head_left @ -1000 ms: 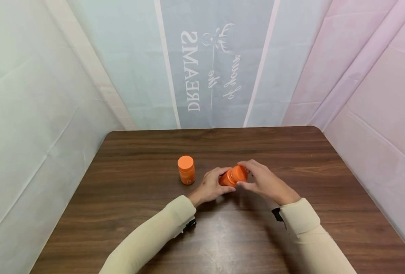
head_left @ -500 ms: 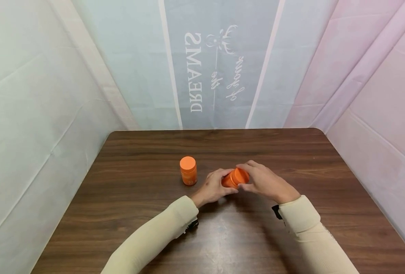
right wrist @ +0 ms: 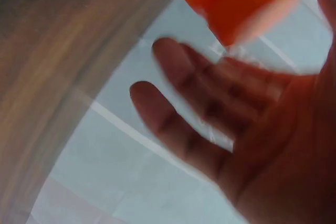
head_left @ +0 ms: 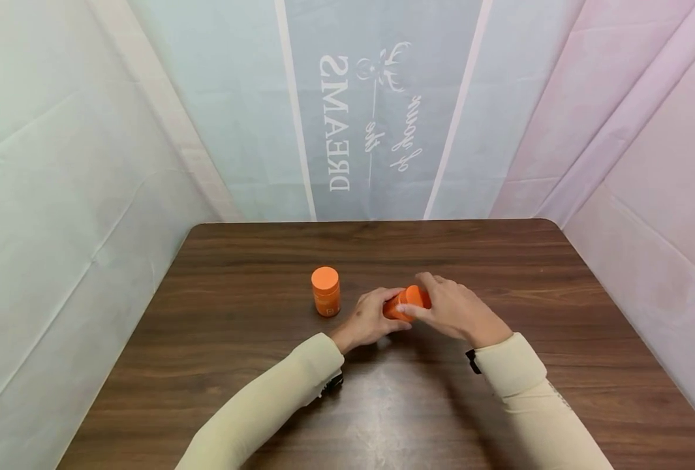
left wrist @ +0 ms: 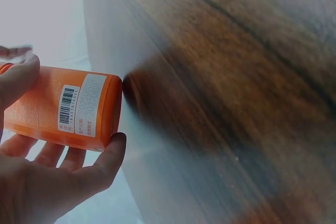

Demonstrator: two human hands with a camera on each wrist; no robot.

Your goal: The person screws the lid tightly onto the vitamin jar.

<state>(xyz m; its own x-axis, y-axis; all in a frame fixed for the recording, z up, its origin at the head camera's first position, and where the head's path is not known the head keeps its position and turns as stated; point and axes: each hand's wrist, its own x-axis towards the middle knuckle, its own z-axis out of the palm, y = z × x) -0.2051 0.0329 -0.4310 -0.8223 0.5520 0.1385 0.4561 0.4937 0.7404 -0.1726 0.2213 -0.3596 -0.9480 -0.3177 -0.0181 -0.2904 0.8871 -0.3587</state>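
An orange plastic jar [head_left: 391, 308] lies tilted just above the wooden table, its lidded end toward the right. My left hand [head_left: 367, 320] grips the jar's body, fingers beneath and thumb across it. In the left wrist view, a white barcode label [left wrist: 79, 109] shows near the jar's base. Around the orange lid [head_left: 416, 297], my right hand [head_left: 455, 310] is spread, thumb in front. Its fingers [right wrist: 173, 129] look loose and apart from the lid in the blurred right wrist view. The lid sits on the jar.
A second orange jar [head_left: 326, 297], with its lid on, stands upright to the left of my left hand. The dark wooden table [head_left: 253, 274] meets a printed fabric backdrop [head_left: 376, 130] behind, and pale fabric walls rise at both sides.
The lid was askew with a gap at the jar's neck, then went down onto it. My right fingers have spread, with the thumb now farther left over the jar. The left hand keeps its grip.
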